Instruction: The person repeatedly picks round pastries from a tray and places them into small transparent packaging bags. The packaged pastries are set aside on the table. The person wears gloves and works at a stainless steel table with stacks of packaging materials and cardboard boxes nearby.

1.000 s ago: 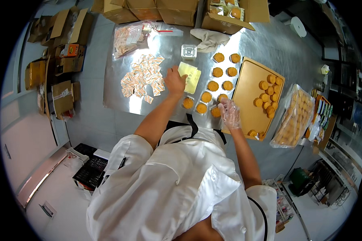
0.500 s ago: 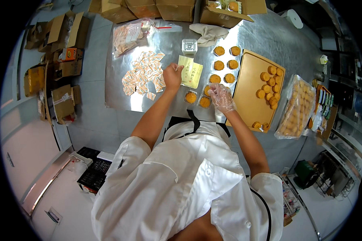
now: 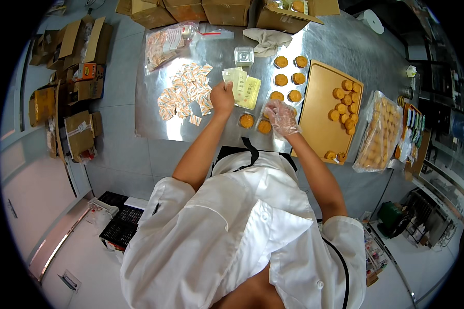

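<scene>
My bare left hand [image 3: 221, 99] is closed, pinching the edge of a pale yellow printed wrapper [image 3: 234, 78]. Beside it lie more such yellow wrappers [image 3: 251, 94]. Over the near part of two rows of round golden mooncakes [image 3: 280, 80] in clear plastic trays, my right hand [image 3: 282, 118] wears a clear glove. Its fingers curl down around a mooncake that they mostly hide. Just left of that hand sit two mooncakes in trays, one [image 3: 246, 121] farther left and one [image 3: 264, 126] close to the glove.
Small printed sachets [image 3: 185, 95] lie heaped at the left, below a plastic bag of sachets [image 3: 165, 46]. Clear trays [image 3: 244, 56] and a cloth [image 3: 267, 41] stand farther back. At the right are a brown tray [image 3: 319, 98] of unwrapped mooncakes and a large bagged pack [image 3: 379, 134]. Cardboard boxes [image 3: 227, 11] line the back.
My left hand has shifted the wrapper slightly up and left, fanning it from the others. The gloved right hand has moved a little left over the mooncakes.
</scene>
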Available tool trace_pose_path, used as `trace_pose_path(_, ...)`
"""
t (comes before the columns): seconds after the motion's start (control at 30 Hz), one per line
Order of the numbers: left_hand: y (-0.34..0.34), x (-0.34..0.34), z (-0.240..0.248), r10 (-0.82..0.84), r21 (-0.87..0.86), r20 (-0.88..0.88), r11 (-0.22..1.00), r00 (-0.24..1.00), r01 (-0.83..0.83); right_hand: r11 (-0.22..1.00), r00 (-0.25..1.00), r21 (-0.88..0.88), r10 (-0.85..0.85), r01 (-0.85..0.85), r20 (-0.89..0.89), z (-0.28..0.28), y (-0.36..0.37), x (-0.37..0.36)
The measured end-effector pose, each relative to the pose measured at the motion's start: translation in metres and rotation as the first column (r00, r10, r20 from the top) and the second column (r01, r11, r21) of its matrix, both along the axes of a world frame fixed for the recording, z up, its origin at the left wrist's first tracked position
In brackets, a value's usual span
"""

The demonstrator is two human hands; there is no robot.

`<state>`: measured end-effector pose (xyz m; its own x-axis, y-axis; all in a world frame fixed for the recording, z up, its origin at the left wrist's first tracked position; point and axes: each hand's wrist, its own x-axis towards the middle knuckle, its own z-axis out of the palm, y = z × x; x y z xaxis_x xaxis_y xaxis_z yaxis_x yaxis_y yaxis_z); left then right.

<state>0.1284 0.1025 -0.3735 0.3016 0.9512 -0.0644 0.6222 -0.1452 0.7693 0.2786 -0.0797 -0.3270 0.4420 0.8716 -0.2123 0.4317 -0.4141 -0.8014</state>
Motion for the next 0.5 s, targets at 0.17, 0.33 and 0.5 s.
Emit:
trace_pose_path(0.17, -0.013, -0.001, 0.047, 0.213, -0.199, 0.114, 0.962, 0.971, -0.187, 0.990, 0.995, 0.108, -0.084, 0.089, -0.050, 0.040, 0.044, -0.022)
trace_pose_path(0.33, -0.008, -0.006, -0.005, 0.457, -0.585, 0.325, 0.785, 0.828, -0.204, 0.973, 0.963, -0.133, -0.209, 0.188, -0.167, -0.005, 0.078, -0.025)
trace_pose_path(0.5, -0.012, -0.016, 0.038, 0.486, -0.792, 0.254, 0.601, 0.836, -0.109, 0.977, 0.899, -0.087, -0.212, 0.193, -0.384, -0.026, 0.081, -0.032)
